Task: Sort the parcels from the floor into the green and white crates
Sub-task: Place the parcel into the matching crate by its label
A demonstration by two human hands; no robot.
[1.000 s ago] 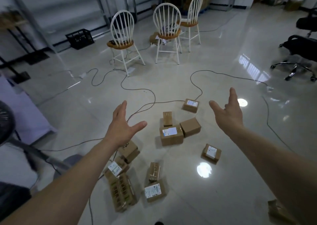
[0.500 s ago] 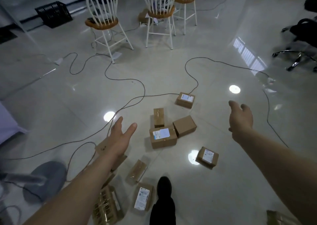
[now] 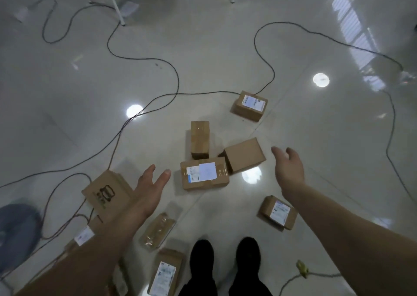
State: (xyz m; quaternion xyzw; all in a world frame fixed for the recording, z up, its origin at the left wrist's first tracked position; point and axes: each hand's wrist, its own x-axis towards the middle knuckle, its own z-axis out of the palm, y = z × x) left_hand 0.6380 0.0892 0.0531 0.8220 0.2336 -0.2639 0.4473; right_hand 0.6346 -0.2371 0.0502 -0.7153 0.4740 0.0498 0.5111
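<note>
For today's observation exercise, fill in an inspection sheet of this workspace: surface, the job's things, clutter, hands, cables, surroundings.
Surface: glossy pale tiled floor, with bright light reflections.
Job's things: cardboard parcels scattered on the floor, including a labelled parcel in the middle, a plain parcel touching it, a far labelled parcel; no green or white crates in view.
Clutter: small yellow object at lower right, unclear what.
Hands: left hand and right hand open, empty, either side of the labelled parcel.
Cables: black cables snake across the floor, one reaching the far labelled parcel.
Surroundings: white chair legs at top; the person's dark shoes below.
</note>
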